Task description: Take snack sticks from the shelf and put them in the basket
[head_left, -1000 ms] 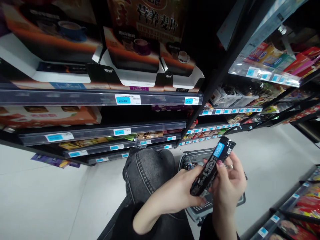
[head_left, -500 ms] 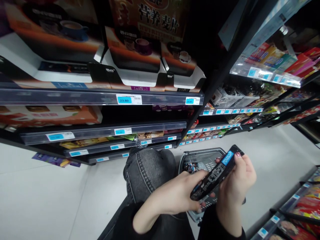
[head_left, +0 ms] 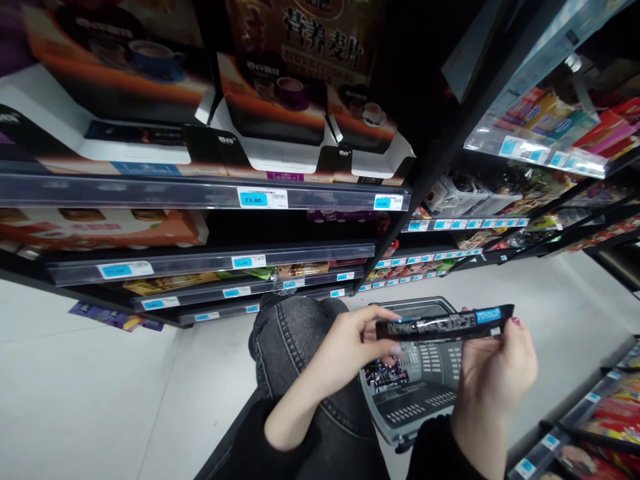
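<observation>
A long black coffee stick packet (head_left: 440, 327) with a blue patch at its right end lies nearly level between my two hands, above the basket. My left hand (head_left: 363, 340) pinches its left end between thumb and fingers. Its right end is gripped by my right hand (head_left: 495, 360), with the thumb on the near side and some fingers hidden behind. Below stands a grey plastic shopping basket (head_left: 400, 417) on the floor, with several dark shiny packets (head_left: 385, 375) in its left part.
Shelves in front carry open coffee display boxes (head_left: 273, 150); one black stick packet (head_left: 135, 133) lies in the left box. An orange carton (head_left: 100, 227) sits one shelf lower. My bent knee (head_left: 305, 333) is left of the basket. Another shelf (head_left: 550, 440) stands at lower right.
The stick packet has turned from a steep slant to nearly level. My left hand has risen, and my right hand has moved right and down. More of the basket's inside shows.
</observation>
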Demonstrator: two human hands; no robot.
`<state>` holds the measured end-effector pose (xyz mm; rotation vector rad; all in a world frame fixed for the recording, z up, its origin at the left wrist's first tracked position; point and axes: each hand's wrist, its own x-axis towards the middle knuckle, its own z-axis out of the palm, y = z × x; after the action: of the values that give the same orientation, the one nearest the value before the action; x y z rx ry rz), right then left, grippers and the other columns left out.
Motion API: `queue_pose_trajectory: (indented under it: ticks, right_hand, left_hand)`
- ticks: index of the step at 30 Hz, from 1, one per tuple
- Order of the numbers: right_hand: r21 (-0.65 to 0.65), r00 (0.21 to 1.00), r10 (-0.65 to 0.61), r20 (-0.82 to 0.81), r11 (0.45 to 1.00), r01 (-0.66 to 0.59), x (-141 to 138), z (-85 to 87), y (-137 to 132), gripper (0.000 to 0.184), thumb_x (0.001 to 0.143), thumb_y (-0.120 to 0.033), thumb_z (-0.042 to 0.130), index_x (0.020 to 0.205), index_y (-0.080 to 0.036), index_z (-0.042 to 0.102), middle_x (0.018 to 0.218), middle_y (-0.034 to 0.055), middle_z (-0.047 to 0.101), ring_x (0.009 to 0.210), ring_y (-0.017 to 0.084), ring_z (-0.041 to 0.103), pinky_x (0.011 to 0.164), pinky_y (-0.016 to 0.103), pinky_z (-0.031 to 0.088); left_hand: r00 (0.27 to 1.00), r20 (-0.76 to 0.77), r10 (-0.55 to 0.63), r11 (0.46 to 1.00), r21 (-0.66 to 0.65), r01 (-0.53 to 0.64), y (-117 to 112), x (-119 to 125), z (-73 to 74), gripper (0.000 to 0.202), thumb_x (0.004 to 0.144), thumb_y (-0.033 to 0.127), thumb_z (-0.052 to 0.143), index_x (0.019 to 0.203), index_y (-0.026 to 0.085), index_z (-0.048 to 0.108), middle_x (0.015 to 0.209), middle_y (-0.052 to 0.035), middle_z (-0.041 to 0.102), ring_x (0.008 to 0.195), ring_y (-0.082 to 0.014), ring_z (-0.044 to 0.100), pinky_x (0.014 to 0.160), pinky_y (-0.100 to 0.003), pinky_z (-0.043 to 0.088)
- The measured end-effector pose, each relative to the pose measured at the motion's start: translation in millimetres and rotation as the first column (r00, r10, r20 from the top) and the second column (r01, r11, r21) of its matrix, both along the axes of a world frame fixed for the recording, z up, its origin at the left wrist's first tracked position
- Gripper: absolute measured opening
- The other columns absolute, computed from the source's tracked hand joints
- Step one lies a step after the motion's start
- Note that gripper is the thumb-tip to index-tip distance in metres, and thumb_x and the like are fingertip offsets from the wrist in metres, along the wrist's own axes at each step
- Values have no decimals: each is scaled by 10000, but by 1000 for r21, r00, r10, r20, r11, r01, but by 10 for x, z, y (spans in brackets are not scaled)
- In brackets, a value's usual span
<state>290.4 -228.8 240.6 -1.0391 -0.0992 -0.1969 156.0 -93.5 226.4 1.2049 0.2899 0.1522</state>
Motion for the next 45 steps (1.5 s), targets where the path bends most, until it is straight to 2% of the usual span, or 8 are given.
queue_pose_trajectory:
  ticks: [6,12,22,28,36,40,43,45]
  right_hand:
    - [-110,985,156,-74,980,-163,-99,-233,-147,182,718,-208,673,855,-163,562,766,1,626,602,153,631,545,353,568]
    - [-128,961,241,-132,958,-258,-157,-295,-126,245,702,-259,708,848,-165,535,792,-9,612,583,149,637,546,373,584]
    - [-220,976,217,-33,951,-219,-205,-265,-173,202,727,-252,700,841,-146,572,719,3,637,525,121,623,554,246,502]
    - [-279,951,292,98,926,-255,-204,-290,-212,138,747,-178,674,872,-168,617,627,-19,611,384,59,488,391,173,352]
    - [-490,842,407,355,848,-203,-224,-300,-385,113,715,-119,635,758,-198,704,840,76,680,809,204,643,662,341,528]
    - [-524,758,503,415,813,-253,-234,-277,-395,157,797,-197,542,800,-180,698,832,83,655,824,194,614,669,322,507]
    - [-535,804,455,383,819,-209,-260,-252,-306,100,737,-125,627,819,-178,643,879,65,640,874,176,607,721,297,507]
    - [-520,858,403,319,831,-197,-277,-247,-229,268,675,-67,684,899,-192,606,972,59,621,928,173,607,756,294,513]
  left_hand:
    - [921,14,390,913,-133,-385,51,54,-71,196,713,297,697,713,103,671,685,-27,650,646,-158,640,661,-278,557]
    - [848,13,530,834,-189,-518,92,46,-120,240,683,349,724,749,119,713,704,-25,656,603,-178,645,601,-312,580]
    - [811,55,582,804,-187,-564,113,18,-143,233,689,339,730,717,109,706,689,-39,663,564,-155,639,571,-250,560]
    - [781,124,612,784,-230,-577,106,24,-111,326,727,360,700,971,144,692,985,-77,678,762,-182,654,639,-274,572]
    - [801,190,568,733,-559,-387,85,21,11,558,828,488,562,1313,249,422,1397,-126,421,1148,-288,542,926,-426,476]
    - [824,107,556,694,-604,-390,96,36,7,559,830,269,616,1334,210,383,1325,-147,499,1107,-266,575,923,-400,482]
    - [848,34,530,682,-611,-402,128,45,-12,439,821,164,596,1249,151,496,1302,-148,520,1101,-257,579,897,-357,502]
    - [859,16,511,673,-630,-388,155,44,-27,355,815,138,583,1169,135,569,1294,-142,529,1121,-257,565,896,-346,502]
